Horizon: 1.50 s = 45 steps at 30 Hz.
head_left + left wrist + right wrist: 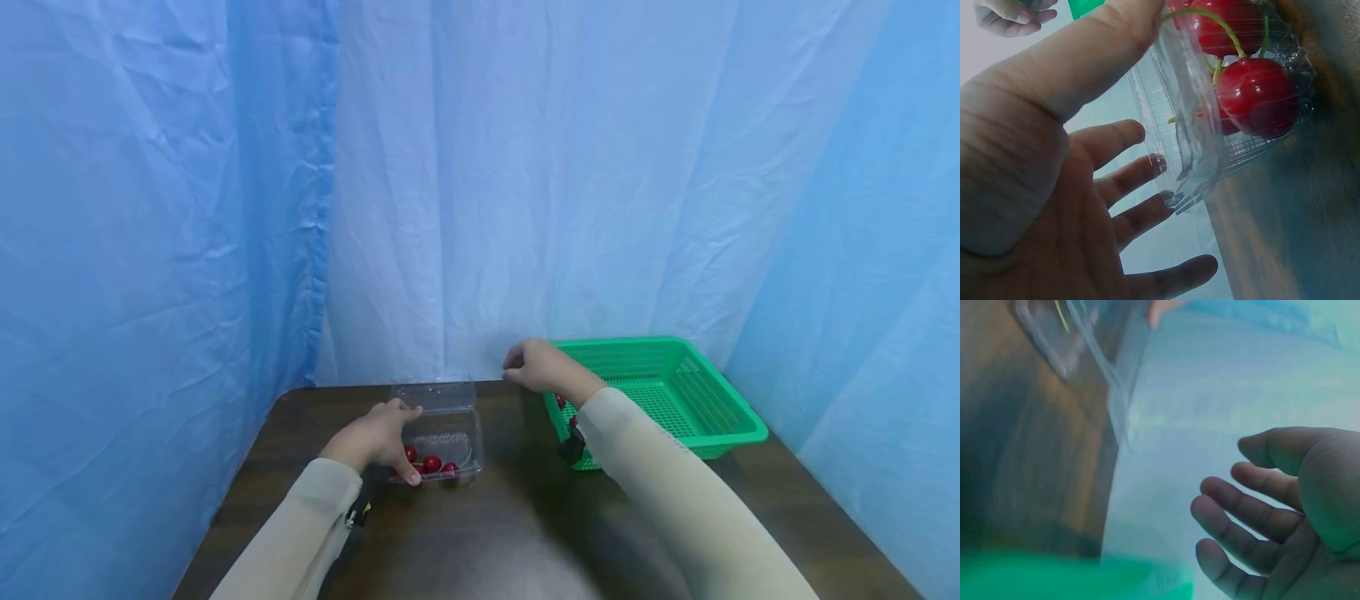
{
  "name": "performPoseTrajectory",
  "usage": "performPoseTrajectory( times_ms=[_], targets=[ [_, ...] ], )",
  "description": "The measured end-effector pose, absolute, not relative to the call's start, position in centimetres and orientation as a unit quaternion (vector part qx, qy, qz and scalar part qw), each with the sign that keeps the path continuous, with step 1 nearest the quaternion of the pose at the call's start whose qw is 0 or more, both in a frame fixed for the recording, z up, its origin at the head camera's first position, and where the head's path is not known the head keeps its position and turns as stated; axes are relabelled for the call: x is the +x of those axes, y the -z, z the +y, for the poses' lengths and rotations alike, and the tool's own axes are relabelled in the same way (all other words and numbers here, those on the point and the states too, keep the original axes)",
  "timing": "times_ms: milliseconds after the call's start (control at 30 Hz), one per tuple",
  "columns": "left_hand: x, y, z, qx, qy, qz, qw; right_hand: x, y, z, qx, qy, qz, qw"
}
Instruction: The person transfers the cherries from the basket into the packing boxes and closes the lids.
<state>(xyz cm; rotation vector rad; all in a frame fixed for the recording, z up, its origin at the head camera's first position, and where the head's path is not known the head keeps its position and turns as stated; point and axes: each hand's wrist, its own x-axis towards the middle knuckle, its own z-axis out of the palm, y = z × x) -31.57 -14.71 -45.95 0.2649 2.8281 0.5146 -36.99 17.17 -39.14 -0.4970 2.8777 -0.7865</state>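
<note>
A clear plastic clamshell box (478, 446) stands at the middle left of the table with its lid (435, 395) folded back. Several red cherries (432, 463) with green stems lie toward its front. My left hand (372, 437) rests at the box's left side, thumb over the front rim and the other fingers spread along it. In the left wrist view, cherries (1257, 97) show through the clear wall beside the thumb. My right hand (546, 367) is in the air just left of the green basket (716, 404); its fingers (1235, 506) are loosely bent, with nothing between them.
A few cherries (561, 401) sit at the left end of the basket, partly behind my right wrist. The dark wooden table (472, 542) has blue curtains (495, 192) hanging behind it and at both sides.
</note>
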Motion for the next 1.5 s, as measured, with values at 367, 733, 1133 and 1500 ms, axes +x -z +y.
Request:
performPoseTrajectory(
  times_ms=[367,733,1133,1500],
  targets=[
    [-31.5,45.8,-14.6,0.082,-0.187,0.97,0.133,-40.1,40.0,23.7,-0.101,0.307,0.944,0.073],
    [-31.7,46.1,-14.9,0.088,-0.172,0.974,0.118,-40.0,41.4,27.0,-0.048,0.278,0.942,0.181],
    [-31.7,46.0,-15.1,0.088,-0.175,0.973,0.121,-38.9,42.2,27.3,-0.04,0.201,0.946,0.25],
    [-31.6,45.7,-15.0,0.099,-0.171,0.973,0.118,-37.2,41.4,26.1,-0.037,0.189,0.946,0.259]
  ],
)
